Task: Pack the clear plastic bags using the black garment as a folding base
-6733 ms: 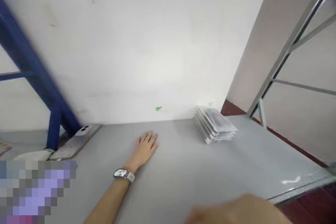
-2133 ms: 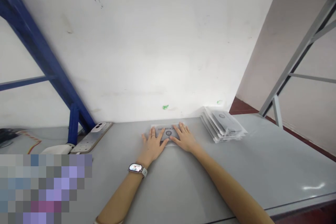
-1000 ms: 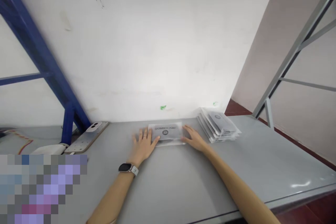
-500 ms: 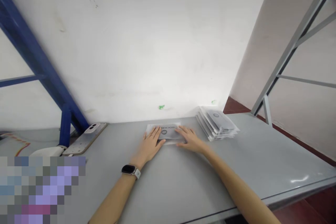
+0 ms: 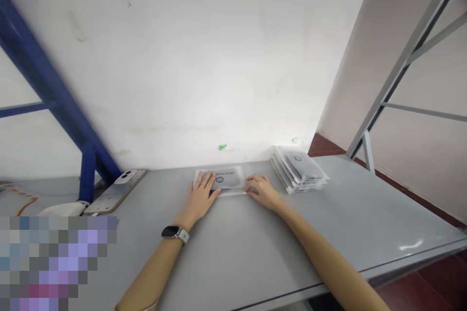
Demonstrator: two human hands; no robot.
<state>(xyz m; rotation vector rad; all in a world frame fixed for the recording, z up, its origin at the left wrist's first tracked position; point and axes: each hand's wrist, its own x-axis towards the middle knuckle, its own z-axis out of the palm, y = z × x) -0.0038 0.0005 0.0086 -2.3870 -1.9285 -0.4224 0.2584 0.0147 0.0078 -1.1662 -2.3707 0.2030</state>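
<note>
A frosted plastic zip bag point(image 5: 238, 183) lies flat on the grey tabletop point(image 5: 226, 243), near the wall. Dark lettering and a round logo show on the grey piece inside it. My left hand point(image 5: 199, 200) rests with fingers spread over the left part of the bag and covers some of the lettering. On the bag's right edge are the fingertips of my right hand point(image 5: 263, 192), loosely bent, with the thumb apart from the fingers. To the right of that hand sits a stack of similar bags point(image 5: 301, 167), slightly fanned, with the same logo on the top one.
At the left lies a phone point(image 5: 116, 192) with its camera side up, beside a white object point(image 5: 65, 209). A blue metal frame point(image 5: 54, 77) rises at the left, a grey one point(image 5: 394, 77) at the right. Behind the table stands a white wall point(image 5: 219, 58). The lower left corner is pixelated.
The bag has slid a little to the left with my left hand on it. My right hand has come off the bag's printed area to its right edge, its fingers more bent.
</note>
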